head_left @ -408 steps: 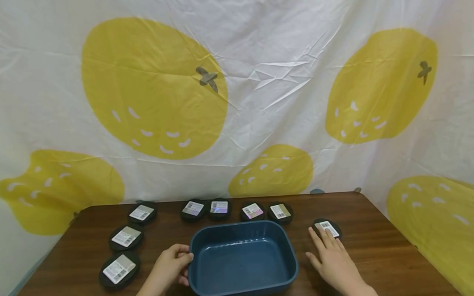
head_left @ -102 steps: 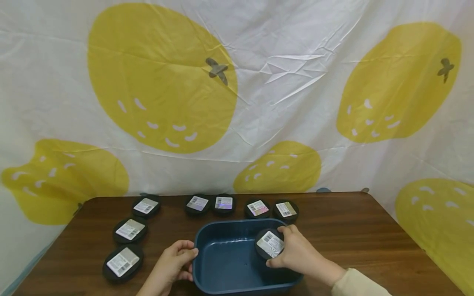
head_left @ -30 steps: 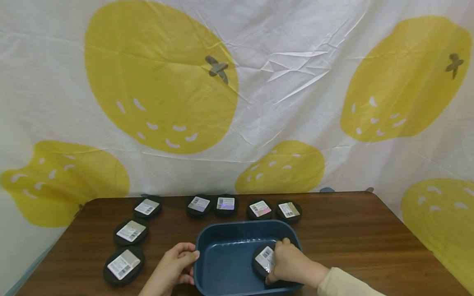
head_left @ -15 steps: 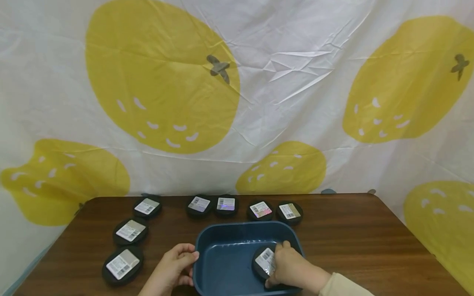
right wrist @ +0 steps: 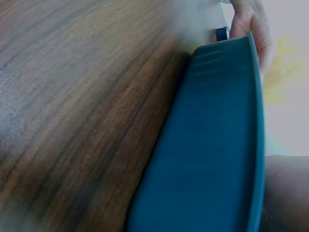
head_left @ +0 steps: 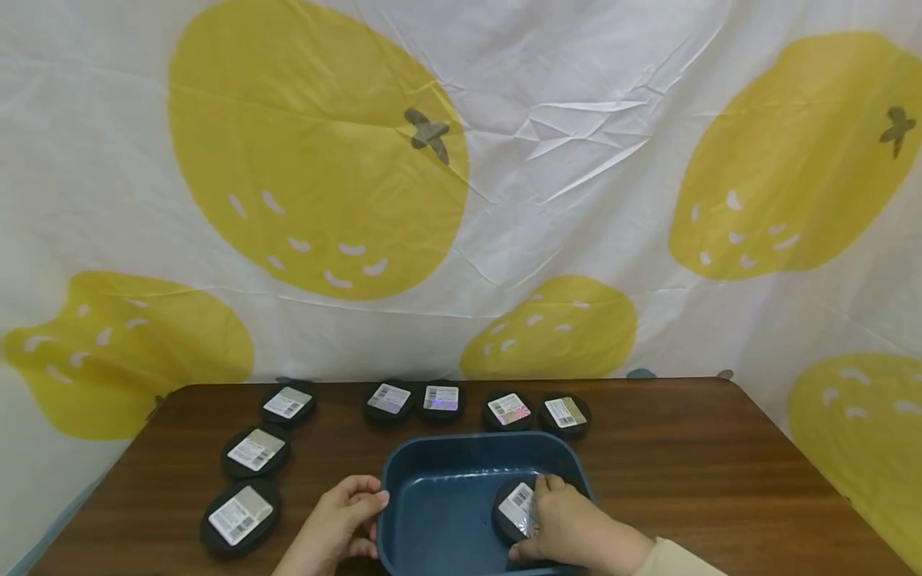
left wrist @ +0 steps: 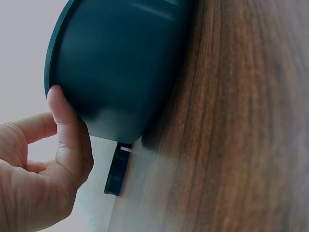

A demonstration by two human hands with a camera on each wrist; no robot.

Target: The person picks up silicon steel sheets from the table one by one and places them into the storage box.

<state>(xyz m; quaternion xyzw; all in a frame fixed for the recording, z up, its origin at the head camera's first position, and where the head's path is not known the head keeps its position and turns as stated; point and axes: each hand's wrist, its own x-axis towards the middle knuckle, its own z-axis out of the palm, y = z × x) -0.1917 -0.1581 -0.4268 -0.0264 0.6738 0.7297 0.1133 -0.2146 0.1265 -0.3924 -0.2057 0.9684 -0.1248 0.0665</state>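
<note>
A blue rectangular plastic basin (head_left: 439, 512) sits at the front middle of the table. My left hand (head_left: 342, 516) pinches its left rim, the thumb over the edge in the left wrist view. Inside the basin, toward the right, lies a round black container (head_left: 507, 520) with a white barcode label facing up. My right hand (head_left: 572, 524) reaches over the right side and holds this container by its right edge, fingers at the far side and thumb at the near side. The right wrist view shows mostly the basin's outer wall (right wrist: 203, 135), which hides the fingers.
Three similar black containers stand at the left, the nearest container (head_left: 240, 518) beside my left forearm. Several more, including a back container (head_left: 441, 400), line the far edge behind the basin. A white curtain (head_left: 547, 72) with yellow fruit hangs behind the wooden table (head_left: 691, 464).
Earlier the right hand lay over the container on the right of the table, then carried it above the basin and lowered it inside. Over the last second the right fingers shift slightly.
</note>
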